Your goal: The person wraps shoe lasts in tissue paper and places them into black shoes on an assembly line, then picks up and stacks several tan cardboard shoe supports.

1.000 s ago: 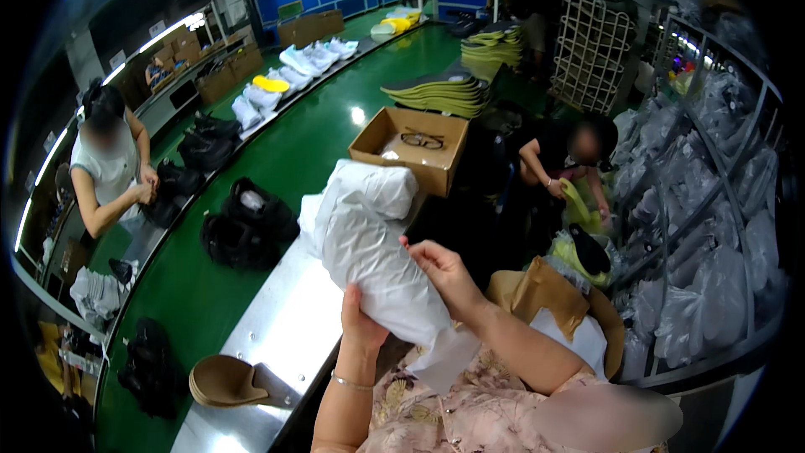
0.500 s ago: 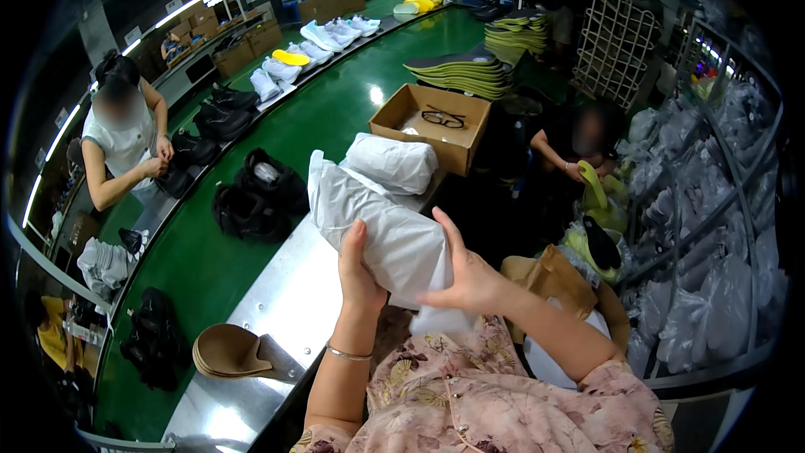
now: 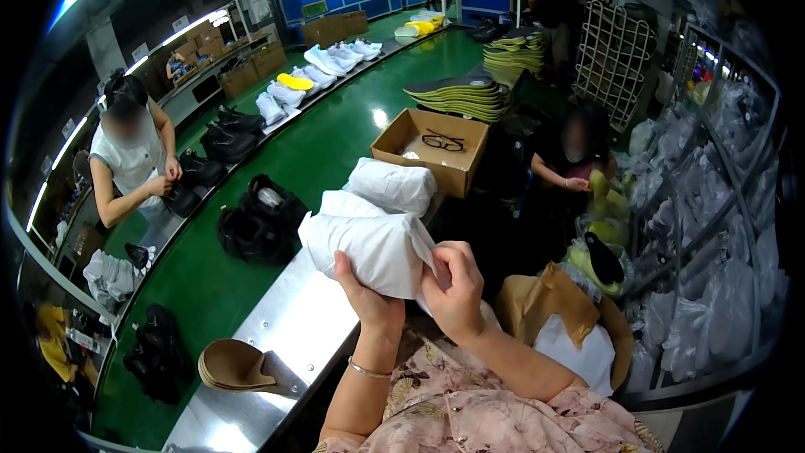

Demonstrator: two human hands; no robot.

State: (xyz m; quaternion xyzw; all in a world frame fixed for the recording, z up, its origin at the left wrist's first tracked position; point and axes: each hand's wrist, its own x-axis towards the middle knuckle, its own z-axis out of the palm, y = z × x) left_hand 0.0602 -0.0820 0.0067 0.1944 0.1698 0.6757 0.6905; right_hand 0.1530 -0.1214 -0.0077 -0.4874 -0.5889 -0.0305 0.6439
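White paper-wrapped bundle, creased, held up — near end perhaps folded, beside another parcel

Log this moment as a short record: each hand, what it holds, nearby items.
Left hand: holds white paper bundle, thumb on its near side
Right hand: pinches its right end
Beyond it: second white bundle, then cardboard box with glasses inside
Left: black shoes on green surface
Near left: brown curved pieces on metal strip

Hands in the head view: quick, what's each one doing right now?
Left hand: holding the white paper-wrapped bundle, thumb in view, fingers mostly hidden.
Right hand: closed, fingers gripping the paper at the bundle's right end.
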